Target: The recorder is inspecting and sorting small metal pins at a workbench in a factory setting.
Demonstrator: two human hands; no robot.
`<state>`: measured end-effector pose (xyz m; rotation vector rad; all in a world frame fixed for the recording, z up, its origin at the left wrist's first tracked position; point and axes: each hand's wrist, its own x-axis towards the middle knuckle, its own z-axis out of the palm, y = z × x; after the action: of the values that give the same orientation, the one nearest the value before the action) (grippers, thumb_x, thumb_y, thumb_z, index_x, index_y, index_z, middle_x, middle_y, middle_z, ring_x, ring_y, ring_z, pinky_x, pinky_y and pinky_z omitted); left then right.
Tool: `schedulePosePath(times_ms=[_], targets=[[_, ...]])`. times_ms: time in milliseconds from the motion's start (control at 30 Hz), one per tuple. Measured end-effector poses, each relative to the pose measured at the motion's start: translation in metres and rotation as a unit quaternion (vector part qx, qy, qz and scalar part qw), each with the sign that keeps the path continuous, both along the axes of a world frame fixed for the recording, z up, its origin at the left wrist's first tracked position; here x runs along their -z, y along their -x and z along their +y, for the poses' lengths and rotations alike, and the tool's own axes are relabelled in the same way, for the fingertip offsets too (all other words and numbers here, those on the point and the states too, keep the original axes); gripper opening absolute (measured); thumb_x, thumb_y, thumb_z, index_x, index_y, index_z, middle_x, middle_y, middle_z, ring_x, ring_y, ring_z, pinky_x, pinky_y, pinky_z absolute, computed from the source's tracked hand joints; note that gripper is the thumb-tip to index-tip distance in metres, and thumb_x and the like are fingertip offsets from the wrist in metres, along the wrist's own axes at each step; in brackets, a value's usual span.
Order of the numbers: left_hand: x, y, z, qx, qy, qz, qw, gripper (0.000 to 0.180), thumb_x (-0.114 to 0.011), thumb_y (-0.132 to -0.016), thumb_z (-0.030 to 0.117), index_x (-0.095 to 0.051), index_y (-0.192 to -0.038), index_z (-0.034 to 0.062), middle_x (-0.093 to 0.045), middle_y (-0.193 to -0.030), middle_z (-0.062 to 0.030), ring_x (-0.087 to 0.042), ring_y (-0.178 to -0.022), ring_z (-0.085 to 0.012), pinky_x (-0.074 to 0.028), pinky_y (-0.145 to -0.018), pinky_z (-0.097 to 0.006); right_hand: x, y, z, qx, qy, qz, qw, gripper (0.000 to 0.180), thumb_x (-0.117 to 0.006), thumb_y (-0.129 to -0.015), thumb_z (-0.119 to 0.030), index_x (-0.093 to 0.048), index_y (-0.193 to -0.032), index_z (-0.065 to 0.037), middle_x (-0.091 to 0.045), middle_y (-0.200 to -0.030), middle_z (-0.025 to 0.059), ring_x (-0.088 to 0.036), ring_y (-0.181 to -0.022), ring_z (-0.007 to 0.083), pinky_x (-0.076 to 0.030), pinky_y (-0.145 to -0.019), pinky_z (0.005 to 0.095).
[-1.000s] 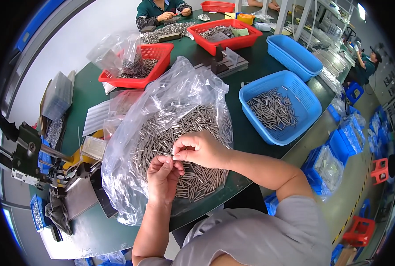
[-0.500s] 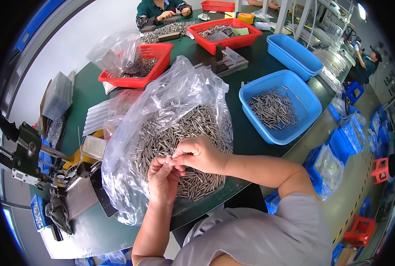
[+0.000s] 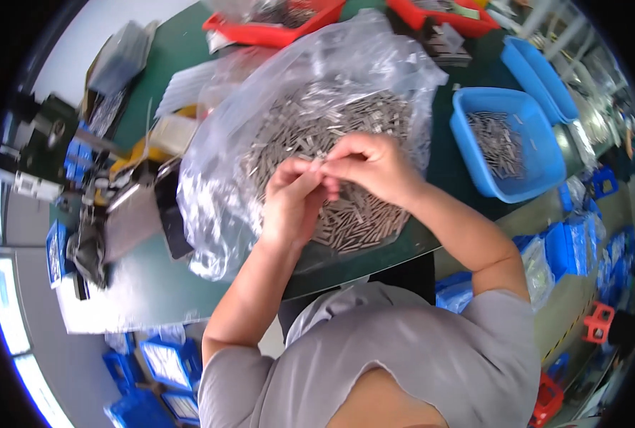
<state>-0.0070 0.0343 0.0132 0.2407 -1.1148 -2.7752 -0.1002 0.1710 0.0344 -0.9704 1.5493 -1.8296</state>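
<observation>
The view had tipped downward while the left hand and right hand stayed fingertip to fingertip, both pinched, on what I could not tell, with pins at mixed angles beneath them and a blue basket rightward, nearer the right hand.

Open along a bare strip of counter between plastic bag and nearer blue basket, though crossed toward the front edge by the right forearm, and hemmed in by a metal fixture at the far end and, left of the bag, by a flat black piece.
</observation>
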Motion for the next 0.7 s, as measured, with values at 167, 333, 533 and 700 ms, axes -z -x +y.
schedulePosePath(times_ms=[167, 333, 533, 700], targets=[[0.001, 0.002, -0.006, -0.043, 0.007, 0.012, 0.999, 0.006, -0.057, -0.087, 0.007, -0.056, -0.081, 0.0035, -0.061, -0.072, -0.0109, -0.06, -0.065, -0.0175, -0.05, -0.059, -0.028, -0.006, 0.011, 0.002, 0.124, -0.023, -0.086, 0.988, 0.01, -0.064, -0.081, -0.011, -0.061, -0.084, -0.002, -0.058, -0.069, -0.0007, -0.045, -0.052, 0.0024, -0.034, -0.044, 0.0158], [0.003, -0.002, -0.009, -0.076, 0.025, 0.005, 0.997, 0.008, -0.055, -0.088, 0.008, -0.056, -0.08, 0.0044, -0.061, -0.074, -0.0101, -0.058, -0.067, -0.0172, -0.049, -0.062, -0.028, 0.001, 0.021, 0.003, 0.049, 0.0, -0.185, 0.982, 0.012, -0.057, -0.087, -0.014, -0.057, -0.094, -0.004, -0.055, -0.074, -0.0002, -0.036, -0.046, -0.0004, -0.027, -0.04, 0.0145], [-0.003, -0.005, -0.002, -0.042, -0.003, -0.008, 0.999, 0.008, -0.057, -0.086, 0.007, -0.052, -0.08, 0.005, -0.06, -0.072, -0.01, -0.058, -0.064, -0.0173, -0.049, -0.058, -0.029, 0.002, 0.001, -0.005, 0.043, -0.059, -0.023, 0.997, 0.011, -0.064, -0.083, -0.013, -0.063, -0.091, -0.005, -0.057, -0.07, -0.0044, -0.044, -0.056, -0.0003, -0.032, -0.046, 0.0156], [0.001, 0.0, -0.015, -0.072, -0.002, 0.021, 0.997, 0.009, -0.056, -0.087, 0.006, -0.052, -0.079, 0.0063, -0.059, -0.07, -0.0098, -0.057, -0.062, -0.0175, -0.047, -0.057, -0.028, -0.009, 0.03, 0.004, 0.098, 0.109, -0.21, 0.967, 0.012, -0.052, -0.087, -0.013, -0.057, -0.087, -0.002, -0.057, -0.078, 0.0047, -0.046, -0.055, 0.0057, -0.032, -0.044, 0.0186]])
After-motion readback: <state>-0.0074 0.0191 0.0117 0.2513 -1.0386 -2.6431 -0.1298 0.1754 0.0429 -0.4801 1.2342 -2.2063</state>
